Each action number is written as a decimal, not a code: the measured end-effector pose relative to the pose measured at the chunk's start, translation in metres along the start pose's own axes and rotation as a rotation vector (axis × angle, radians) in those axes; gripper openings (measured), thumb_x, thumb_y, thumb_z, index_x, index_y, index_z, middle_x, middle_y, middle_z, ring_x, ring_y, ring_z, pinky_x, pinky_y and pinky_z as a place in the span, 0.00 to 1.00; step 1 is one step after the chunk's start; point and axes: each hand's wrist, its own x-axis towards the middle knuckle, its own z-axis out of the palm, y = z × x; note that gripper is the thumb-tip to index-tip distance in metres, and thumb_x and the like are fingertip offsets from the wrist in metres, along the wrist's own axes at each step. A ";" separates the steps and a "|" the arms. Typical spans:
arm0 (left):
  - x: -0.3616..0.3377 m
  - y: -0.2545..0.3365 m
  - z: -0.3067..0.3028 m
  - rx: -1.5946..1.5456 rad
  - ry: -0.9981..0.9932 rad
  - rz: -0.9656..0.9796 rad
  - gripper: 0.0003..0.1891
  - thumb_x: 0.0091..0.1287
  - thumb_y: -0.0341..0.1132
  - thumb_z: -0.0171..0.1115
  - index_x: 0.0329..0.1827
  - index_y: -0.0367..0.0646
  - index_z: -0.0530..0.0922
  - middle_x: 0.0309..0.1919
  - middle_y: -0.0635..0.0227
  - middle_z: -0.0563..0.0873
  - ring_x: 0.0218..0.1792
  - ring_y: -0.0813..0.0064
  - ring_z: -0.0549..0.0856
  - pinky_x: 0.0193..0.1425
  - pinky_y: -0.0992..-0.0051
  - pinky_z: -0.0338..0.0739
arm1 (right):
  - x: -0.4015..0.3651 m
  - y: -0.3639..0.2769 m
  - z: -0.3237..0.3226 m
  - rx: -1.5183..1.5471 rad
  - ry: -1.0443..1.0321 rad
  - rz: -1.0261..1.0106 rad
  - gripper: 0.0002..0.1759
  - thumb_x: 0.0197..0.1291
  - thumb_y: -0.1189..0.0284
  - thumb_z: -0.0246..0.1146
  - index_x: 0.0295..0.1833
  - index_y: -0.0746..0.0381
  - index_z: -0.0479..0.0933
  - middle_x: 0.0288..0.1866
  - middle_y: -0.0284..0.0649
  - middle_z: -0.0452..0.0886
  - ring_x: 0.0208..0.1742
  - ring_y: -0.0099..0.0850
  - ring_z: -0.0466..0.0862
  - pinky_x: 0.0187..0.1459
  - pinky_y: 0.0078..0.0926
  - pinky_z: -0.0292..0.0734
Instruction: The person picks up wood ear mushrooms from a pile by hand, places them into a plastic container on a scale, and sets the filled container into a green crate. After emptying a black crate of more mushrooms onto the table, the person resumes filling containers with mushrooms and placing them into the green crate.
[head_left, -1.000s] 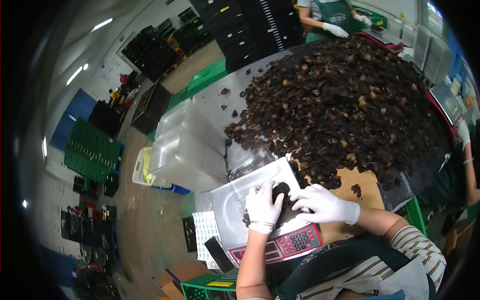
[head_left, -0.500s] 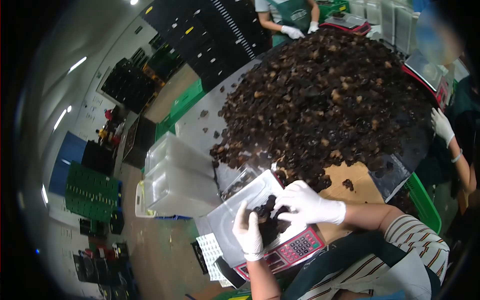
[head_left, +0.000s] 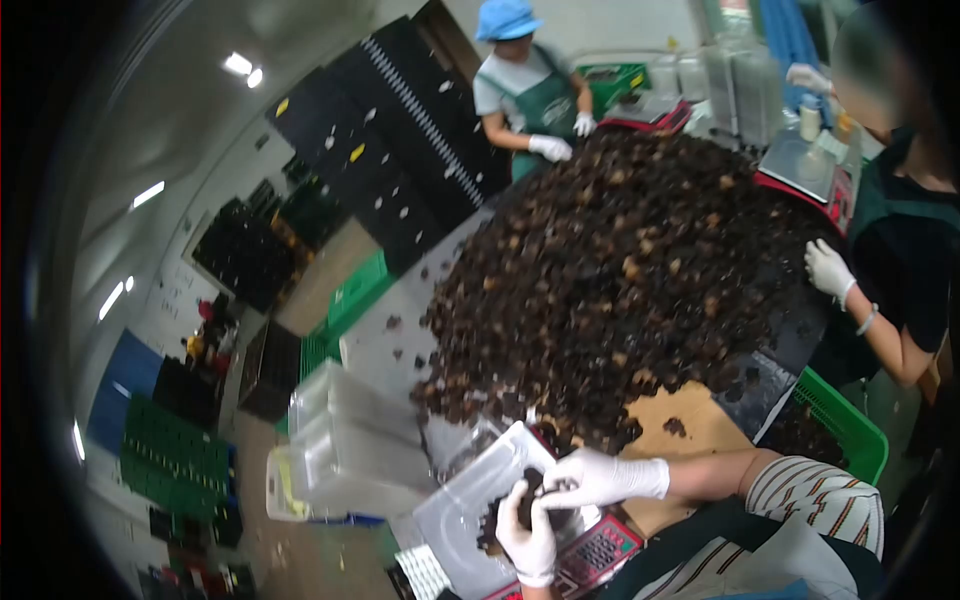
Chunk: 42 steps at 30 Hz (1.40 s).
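Observation:
My left hand (head_left: 526, 538), in a white glove, is closed on the near edge of a dark brown-black piece (head_left: 532, 484) that looks like wood ear mushroom. Fingers of my right hand (head_left: 600, 477), also white-gloved, are pinched on the same piece from the right. Both hands are just above the metal pan of a red scale (head_left: 440, 525), whose keypad (head_left: 598, 550) shows below my right hand. More dark mushroom pieces (head_left: 488, 530) lie on the pan beside my left hand, partly hidden by it. A large mushroom pile (head_left: 600, 280) covers the table beyond.
Clear plastic bins (head_left: 355, 440) stand left of the scale. Brown cardboard (head_left: 675, 430) lies right of it, and a green crate (head_left: 845, 430) is at the table's right edge. Two co-workers, one in a blue cap (head_left: 508, 18), stand around the pile near other scales (head_left: 800, 165).
My view has tilted up, so the pile and scale sit lower and more of the co-workers shows. My hands have drawn closer together over the pan, around one dark piece.

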 end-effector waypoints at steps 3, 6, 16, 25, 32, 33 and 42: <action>-0.001 -0.002 -0.006 0.190 -0.140 -0.064 0.18 0.65 0.27 0.60 0.58 0.32 0.75 0.54 0.52 0.81 0.55 0.63 0.79 0.60 0.69 0.73 | -0.003 -0.002 -0.002 0.113 -0.035 -0.009 0.11 0.61 0.65 0.66 0.37 0.62 0.80 0.25 0.34 0.81 0.25 0.17 0.78 0.28 0.21 0.73; 0.000 0.004 0.002 0.134 -0.074 -0.018 0.15 0.64 0.25 0.60 0.54 0.32 0.77 0.49 0.54 0.83 0.52 0.63 0.81 0.59 0.69 0.74 | -0.008 0.006 -0.006 0.157 -0.066 -0.013 0.14 0.63 0.62 0.63 0.40 0.64 0.78 0.30 0.40 0.83 0.33 0.26 0.82 0.37 0.26 0.76; -0.002 0.036 0.010 0.118 -0.156 -0.002 0.16 0.62 0.26 0.64 0.54 0.36 0.77 0.50 0.57 0.82 0.55 0.62 0.79 0.62 0.68 0.70 | -0.022 0.013 -0.020 0.194 -0.099 0.027 0.16 0.62 0.64 0.64 0.51 0.61 0.80 0.39 0.38 0.85 0.40 0.24 0.83 0.44 0.26 0.78; -0.007 0.056 0.018 -0.078 -0.160 -0.324 0.19 0.61 0.26 0.66 0.56 0.36 0.76 0.52 0.58 0.81 0.57 0.65 0.77 0.64 0.68 0.70 | -0.031 0.014 -0.014 0.308 -0.018 0.004 0.08 0.61 0.70 0.64 0.43 0.63 0.78 0.34 0.36 0.83 0.36 0.21 0.82 0.40 0.23 0.78; -0.006 0.031 0.022 -0.499 -0.156 -0.371 0.20 0.60 0.22 0.64 0.56 0.37 0.73 0.44 0.66 0.80 0.39 0.77 0.82 0.42 0.77 0.80 | -0.031 0.007 -0.017 0.445 0.035 0.221 0.08 0.57 0.75 0.66 0.42 0.66 0.82 0.30 0.35 0.84 0.30 0.18 0.80 0.33 0.18 0.77; -0.007 0.027 0.021 -0.515 -0.167 -0.394 0.20 0.60 0.23 0.64 0.56 0.37 0.73 0.45 0.66 0.79 0.40 0.77 0.81 0.42 0.77 0.80 | -0.029 0.005 -0.018 0.455 0.033 0.237 0.09 0.57 0.75 0.66 0.43 0.66 0.82 0.30 0.34 0.84 0.29 0.18 0.80 0.32 0.18 0.77; -0.042 0.031 -0.027 -0.340 -0.065 -0.281 0.23 0.63 0.21 0.61 0.62 0.33 0.71 0.50 0.58 0.82 0.47 0.71 0.83 0.56 0.72 0.78 | -0.067 0.008 -0.106 0.214 -0.523 0.285 0.14 0.56 0.67 0.66 0.46 0.62 0.82 0.31 0.33 0.84 0.29 0.19 0.78 0.31 0.21 0.74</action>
